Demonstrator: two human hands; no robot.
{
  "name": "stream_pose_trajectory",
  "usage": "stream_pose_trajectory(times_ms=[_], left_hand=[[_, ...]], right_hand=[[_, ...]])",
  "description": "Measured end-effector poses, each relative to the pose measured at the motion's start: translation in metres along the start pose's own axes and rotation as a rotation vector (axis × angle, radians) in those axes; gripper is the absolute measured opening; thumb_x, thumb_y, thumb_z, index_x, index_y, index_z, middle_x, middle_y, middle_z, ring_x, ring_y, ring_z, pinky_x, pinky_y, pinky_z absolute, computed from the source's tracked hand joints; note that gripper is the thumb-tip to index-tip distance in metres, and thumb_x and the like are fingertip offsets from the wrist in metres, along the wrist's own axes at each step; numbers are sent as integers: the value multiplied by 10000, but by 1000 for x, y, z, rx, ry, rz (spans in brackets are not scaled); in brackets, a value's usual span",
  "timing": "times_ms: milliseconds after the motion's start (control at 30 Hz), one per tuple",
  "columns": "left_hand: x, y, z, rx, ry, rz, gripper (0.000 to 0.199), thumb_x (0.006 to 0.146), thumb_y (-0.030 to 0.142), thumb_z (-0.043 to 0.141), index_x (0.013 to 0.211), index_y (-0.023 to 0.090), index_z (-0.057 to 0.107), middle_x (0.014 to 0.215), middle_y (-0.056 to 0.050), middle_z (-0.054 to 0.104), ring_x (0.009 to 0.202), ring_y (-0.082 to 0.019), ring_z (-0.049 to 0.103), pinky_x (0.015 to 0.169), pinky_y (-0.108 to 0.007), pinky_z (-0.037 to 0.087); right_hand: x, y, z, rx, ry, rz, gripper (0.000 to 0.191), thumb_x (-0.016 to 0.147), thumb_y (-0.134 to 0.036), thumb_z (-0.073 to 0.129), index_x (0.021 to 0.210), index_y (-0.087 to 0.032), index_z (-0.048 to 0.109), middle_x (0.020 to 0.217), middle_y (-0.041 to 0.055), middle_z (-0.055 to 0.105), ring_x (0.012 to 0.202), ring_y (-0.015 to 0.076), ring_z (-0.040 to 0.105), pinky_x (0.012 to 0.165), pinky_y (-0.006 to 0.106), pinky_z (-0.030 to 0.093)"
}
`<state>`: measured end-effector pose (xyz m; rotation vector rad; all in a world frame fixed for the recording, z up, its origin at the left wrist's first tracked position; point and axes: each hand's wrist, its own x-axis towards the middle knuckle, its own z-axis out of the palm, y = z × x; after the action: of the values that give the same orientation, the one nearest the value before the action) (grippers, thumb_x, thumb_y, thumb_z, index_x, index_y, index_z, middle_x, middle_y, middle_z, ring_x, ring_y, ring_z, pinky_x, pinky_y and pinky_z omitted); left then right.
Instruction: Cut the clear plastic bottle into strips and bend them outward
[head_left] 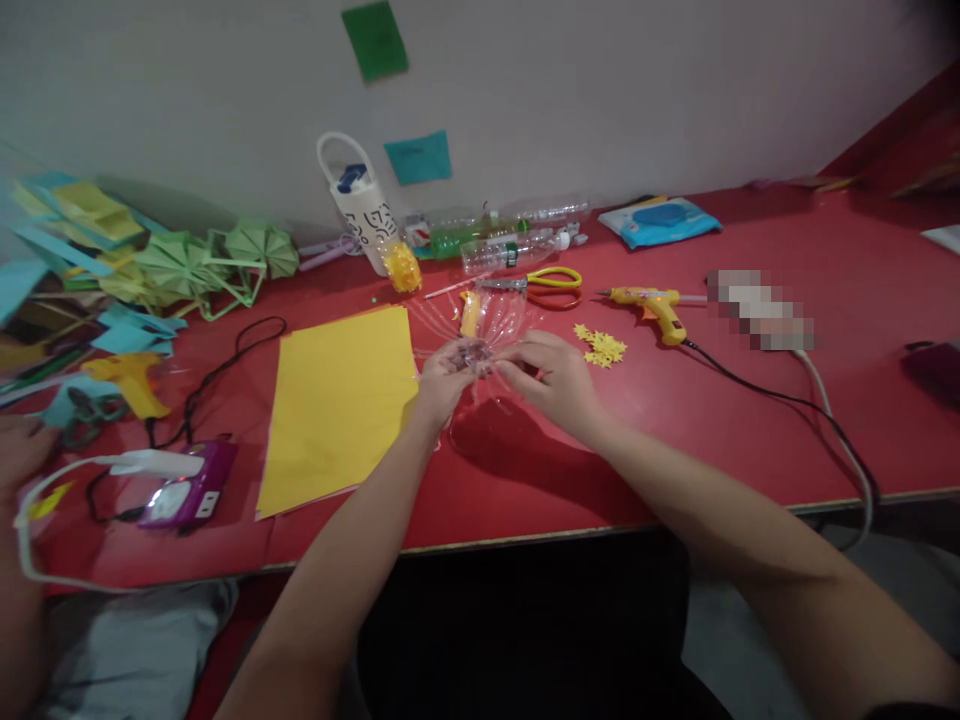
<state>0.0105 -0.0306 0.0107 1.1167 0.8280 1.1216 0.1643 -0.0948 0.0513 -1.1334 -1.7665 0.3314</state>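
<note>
Both hands hold a clear plastic bottle piece [506, 322], cut into long thin strips that fan out toward the wall. My left hand [444, 378] is closed round its gathered centre. From the other side, the fingertips of my right hand [553, 375] pinch at the same spot; exactly which part they grip is hard to make out. Just beyond the strips lie scissors [551, 285] with yellow and red handles. A small yellow-orange object [470, 313] shows through the plastic. To the right of my right hand is a little pile of yellow stars [602, 346].
Yellow paper sheets [341, 400] lie left, near a purple power socket [191, 485] and a yellow glue gun [131, 380]. Another glue gun [652, 308] trails its cord rightward. Plastic bottles [514, 250] and a white tumbler [365, 215] line the wall. Someone's hand [26, 450] is far left.
</note>
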Motion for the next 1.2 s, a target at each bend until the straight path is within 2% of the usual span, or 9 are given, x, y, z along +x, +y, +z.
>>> stream_pose_trajectory(times_ms=[133, 333, 533, 600, 700, 800, 1033, 1200], left_hand=[[-1, 0, 0, -10, -4, 0, 442, 465, 277, 889, 852, 190, 695, 804, -7, 698, 740, -130, 629, 734, -269, 507], [-3, 6, 1, -64, -6, -12, 397, 495, 197, 849, 855, 184, 683, 840, -2, 682, 796, -128, 622, 761, -261, 492], [-3, 5, 1, -90, -24, -63, 433, 509, 194, 827, 905, 192, 654, 831, 15, 659, 776, -115, 599, 744, -250, 457], [-3, 5, 1, -92, -33, -71, 417, 524, 207, 818, 908, 193, 654, 806, 19, 658, 756, -113, 593, 728, -248, 450], [-3, 7, 2, -93, -29, -91, 415, 525, 197, 808, 912, 191, 657, 796, 21, 670, 702, -98, 579, 704, -246, 450], [-5, 9, 4, -105, -29, -107, 420, 515, 182, 811, 897, 185, 635, 761, 31, 668, 645, -82, 570, 670, -238, 454], [-7, 14, 7, -89, -53, -168, 388, 505, 182, 824, 810, 172, 585, 683, 41, 658, 557, -62, 564, 577, -203, 448], [-7, 15, 8, -86, -30, -199, 400, 493, 163, 816, 824, 179, 593, 671, 48, 670, 547, -66, 581, 567, -204, 453]], right_hand=[[-1, 0, 0, -44, 16, -47, 173, 899, -254, 562, 840, -215, 720, 710, 14, 605, 658, 150, 528, 630, 293, 418], [-1, 0, 0, -130, -33, -141, 169, 904, -269, 548, 918, -209, 706, 725, 20, 592, 694, 168, 541, 702, 326, 434], [-2, -2, 0, -121, -10, -176, 152, 896, -263, 554, 913, -208, 695, 718, 16, 597, 693, 168, 549, 702, 329, 443], [-3, -5, -2, -63, 39, -183, 153, 902, -246, 542, 896, -214, 691, 721, 12, 609, 675, 159, 551, 683, 320, 445], [-2, -9, -7, 65, 178, -143, 189, 921, -204, 503, 860, -220, 681, 748, 10, 642, 698, 151, 573, 680, 311, 445], [1, -8, -10, 121, 266, -31, 187, 901, -169, 514, 828, -234, 673, 734, -12, 625, 700, 141, 567, 684, 304, 435], [4, 1, -3, 64, 161, 39, 182, 853, -161, 522, 824, -223, 691, 685, -15, 591, 683, 139, 559, 655, 290, 421], [2, 1, -2, 39, 160, 56, 185, 849, -172, 515, 843, -218, 693, 683, -15, 570, 677, 140, 546, 642, 286, 410]])
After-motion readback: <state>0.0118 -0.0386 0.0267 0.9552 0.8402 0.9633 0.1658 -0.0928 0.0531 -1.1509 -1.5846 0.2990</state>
